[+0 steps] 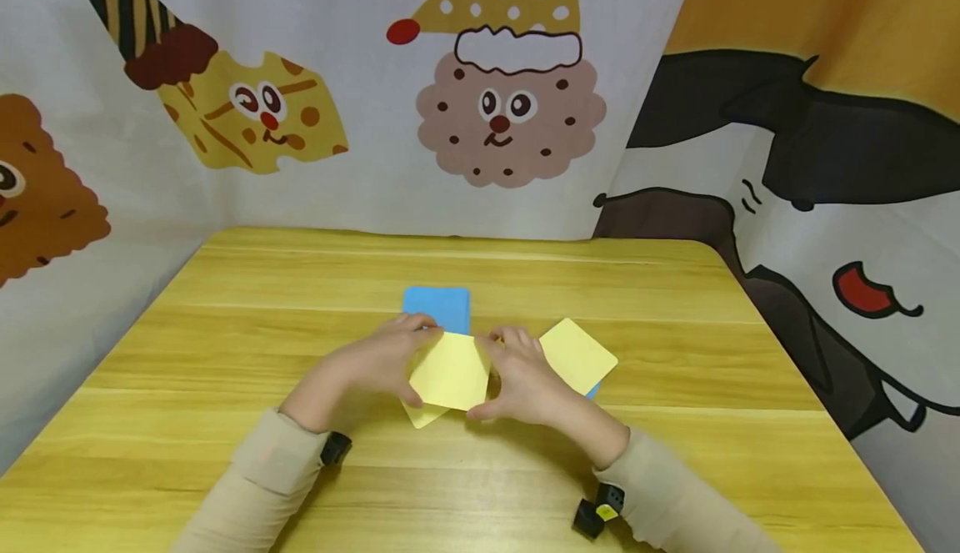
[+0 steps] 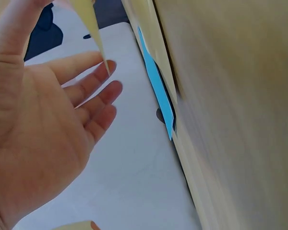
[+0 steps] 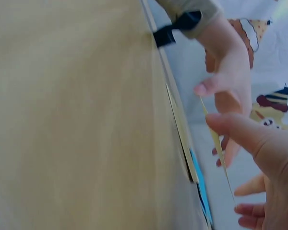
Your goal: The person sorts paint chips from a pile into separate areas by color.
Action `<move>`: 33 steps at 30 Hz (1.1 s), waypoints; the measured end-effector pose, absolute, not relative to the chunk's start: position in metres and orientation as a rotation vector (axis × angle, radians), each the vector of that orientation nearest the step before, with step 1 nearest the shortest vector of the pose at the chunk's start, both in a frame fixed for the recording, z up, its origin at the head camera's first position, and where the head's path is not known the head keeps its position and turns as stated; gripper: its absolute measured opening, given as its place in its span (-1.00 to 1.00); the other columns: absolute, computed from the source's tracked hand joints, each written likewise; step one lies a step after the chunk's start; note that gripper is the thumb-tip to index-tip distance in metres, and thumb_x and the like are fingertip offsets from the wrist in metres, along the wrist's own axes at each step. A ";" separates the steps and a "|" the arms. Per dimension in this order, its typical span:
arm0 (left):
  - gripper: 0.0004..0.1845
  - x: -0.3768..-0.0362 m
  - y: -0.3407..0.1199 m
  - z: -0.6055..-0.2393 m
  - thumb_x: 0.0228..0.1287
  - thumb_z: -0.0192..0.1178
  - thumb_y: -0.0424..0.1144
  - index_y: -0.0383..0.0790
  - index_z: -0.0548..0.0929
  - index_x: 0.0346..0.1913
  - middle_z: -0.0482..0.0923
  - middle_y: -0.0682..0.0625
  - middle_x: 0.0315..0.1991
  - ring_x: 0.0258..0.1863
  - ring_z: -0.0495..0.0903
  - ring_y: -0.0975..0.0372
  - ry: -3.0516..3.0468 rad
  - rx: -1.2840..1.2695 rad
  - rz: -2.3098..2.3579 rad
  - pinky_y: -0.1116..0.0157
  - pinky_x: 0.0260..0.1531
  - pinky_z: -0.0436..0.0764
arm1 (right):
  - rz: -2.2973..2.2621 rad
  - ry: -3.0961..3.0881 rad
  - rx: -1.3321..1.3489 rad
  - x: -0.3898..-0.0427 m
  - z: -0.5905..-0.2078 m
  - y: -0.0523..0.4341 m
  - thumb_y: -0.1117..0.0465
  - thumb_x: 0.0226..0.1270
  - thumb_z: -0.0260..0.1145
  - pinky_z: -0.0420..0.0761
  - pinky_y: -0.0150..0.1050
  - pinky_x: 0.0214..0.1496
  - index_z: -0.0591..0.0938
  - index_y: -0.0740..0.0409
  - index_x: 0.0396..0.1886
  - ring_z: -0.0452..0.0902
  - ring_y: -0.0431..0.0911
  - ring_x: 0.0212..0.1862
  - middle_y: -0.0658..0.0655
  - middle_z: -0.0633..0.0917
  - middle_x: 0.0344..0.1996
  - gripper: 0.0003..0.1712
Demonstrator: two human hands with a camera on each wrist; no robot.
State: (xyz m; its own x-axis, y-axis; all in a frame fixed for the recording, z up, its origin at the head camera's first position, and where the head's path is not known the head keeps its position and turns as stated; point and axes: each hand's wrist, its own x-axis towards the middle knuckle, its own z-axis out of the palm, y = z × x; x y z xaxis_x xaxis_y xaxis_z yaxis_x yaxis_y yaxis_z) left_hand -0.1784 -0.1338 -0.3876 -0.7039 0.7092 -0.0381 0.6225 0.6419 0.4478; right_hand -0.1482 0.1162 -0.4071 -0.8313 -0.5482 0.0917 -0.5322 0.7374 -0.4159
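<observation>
Both hands pinch one yellow sheet (image 1: 448,372) just above the table (image 1: 225,353), the left hand (image 1: 375,365) at its 9 o'clock edge, the right hand (image 1: 525,382) at 3 o'clock, equally near, the sheet tilted diamond-wise, corners toward 12 and 6.

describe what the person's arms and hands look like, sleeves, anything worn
Both hands are bare, no gloves or rings visible. The left hand and right hand come out of long beige sleeves with close cuffs. Each wrist carries a small black camera unit; the right one shows a yellow mark.
</observation>
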 end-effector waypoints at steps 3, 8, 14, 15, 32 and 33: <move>0.05 -0.180 -0.139 -0.390 -0.30 0.63 -0.11 -0.38 0.35 0.33 0.26 -0.10 0.27 0.23 0.29 0.01 2.611 1.098 0.613 0.06 0.14 0.38 | -0.661 2.896 -0.851 -0.143 -0.408 0.110 -0.27 -0.24 0.57 0.19 0.03 0.21 0.32 0.23 0.40 0.17 0.10 0.23 0.21 0.35 0.20 0.23; 0.07 -0.179 -0.142 -0.390 -0.29 0.62 -0.12 -0.41 0.32 0.35 0.24 -0.11 0.29 0.22 0.33 0.00 2.560 1.082 0.631 0.09 0.13 0.41 | -0.686 2.885 -0.844 -0.138 -0.411 0.105 -0.26 -0.24 0.58 0.22 0.02 0.17 0.33 0.22 0.40 0.18 0.09 0.20 0.21 0.35 0.18 0.21; 0.08 -0.177 -0.147 -0.393 -0.33 0.63 -0.13 -0.40 0.33 0.35 0.27 -0.10 0.26 0.21 0.33 0.01 2.550 1.083 0.655 0.06 0.13 0.41 | -0.685 2.881 -0.866 -0.137 -0.414 0.100 -0.28 -0.26 0.57 0.25 0.00 0.17 0.33 0.17 0.40 0.20 0.07 0.18 0.17 0.36 0.15 0.22; 0.08 -0.176 -0.148 -0.393 -0.34 0.64 -0.14 -0.40 0.33 0.34 0.28 -0.10 0.26 0.21 0.32 0.00 2.547 1.087 0.666 0.05 0.13 0.41 | -0.686 2.878 -0.862 -0.137 -0.414 0.099 -0.28 -0.26 0.57 0.25 0.01 0.17 0.33 0.16 0.40 0.20 0.06 0.18 0.17 0.36 0.15 0.22; 0.08 -0.170 -0.160 -0.393 -0.35 0.64 -0.20 -0.34 0.33 0.36 0.31 -0.13 0.22 0.16 0.34 0.01 2.540 1.035 0.672 0.02 0.08 0.44 | -0.650 2.863 -0.877 -0.140 -0.421 0.087 -0.32 -0.29 0.56 0.19 0.01 0.19 0.31 0.12 0.42 0.21 0.04 0.18 0.15 0.36 0.17 0.25; 0.08 -0.170 -0.160 -0.393 -0.35 0.64 -0.20 -0.32 0.33 0.37 0.31 -0.13 0.21 0.15 0.34 0.01 2.540 1.037 0.670 0.02 0.07 0.44 | -0.648 2.862 -0.881 -0.140 -0.421 0.086 -0.32 -0.28 0.56 0.19 0.02 0.19 0.31 0.13 0.42 0.21 0.04 0.18 0.15 0.36 0.17 0.25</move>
